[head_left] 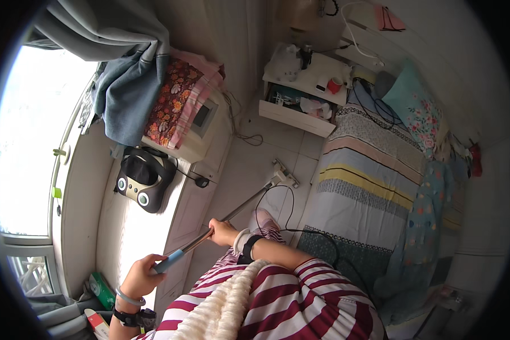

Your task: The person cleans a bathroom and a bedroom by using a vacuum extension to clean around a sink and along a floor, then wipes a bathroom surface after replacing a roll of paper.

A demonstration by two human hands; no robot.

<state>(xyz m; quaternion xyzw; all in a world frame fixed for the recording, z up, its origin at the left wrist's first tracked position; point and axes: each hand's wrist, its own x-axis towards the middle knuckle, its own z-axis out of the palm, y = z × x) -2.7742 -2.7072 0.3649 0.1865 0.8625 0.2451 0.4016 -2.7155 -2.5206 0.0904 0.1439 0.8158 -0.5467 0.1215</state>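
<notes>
A mop with a grey metal pole (245,203) slants across the floor, from lower left to upper centre. My left hand (140,276) is closed around the pole's top end, next to its light-blue grip (170,260). Farther down, my right hand (223,233) is wrapped round the pole. The mop's cream-coloured head (279,176) rests on the tiled floor between the white cabinet and the bed; its underside is hidden. A thin black cable (292,209) loops close by the head and runs toward the bed's near end.
A bed (362,181) with striped bedding stands to the right. At the back, a white nightstand (300,116) has its drawer pulled out. On the left, a white cabinet (190,204) holds a dark speaker-like device (144,184) and a cloth-draped box (175,107). My foot (264,217) is near the pole.
</notes>
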